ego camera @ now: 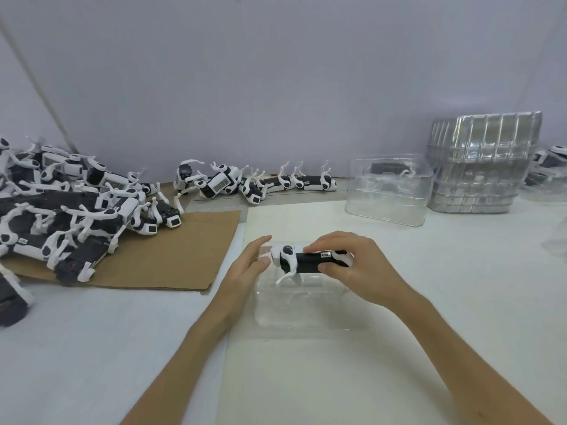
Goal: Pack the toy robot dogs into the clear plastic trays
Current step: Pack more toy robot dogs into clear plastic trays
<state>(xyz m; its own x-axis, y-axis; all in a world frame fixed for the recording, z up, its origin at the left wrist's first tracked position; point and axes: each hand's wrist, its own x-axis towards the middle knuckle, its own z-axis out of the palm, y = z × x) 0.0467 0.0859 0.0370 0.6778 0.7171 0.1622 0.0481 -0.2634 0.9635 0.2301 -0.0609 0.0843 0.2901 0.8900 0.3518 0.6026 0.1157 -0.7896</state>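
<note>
right hand (359, 265) curled round a toy robot dog (310, 259), over the clear tray (306, 314) at table centre. left hand (250, 265) fingers straight, apparently touching the tray's left edge; contact unclear.

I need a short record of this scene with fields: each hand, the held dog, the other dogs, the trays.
left hand: straight fingers at left end of the tray
right hand: grips the dog by its body
dog: over the tray, one leg down
other dogs: pile on cardboard, left; row at the back
spare trays: stack, far right
far tray: beside the stack, dog seen through it
</note>
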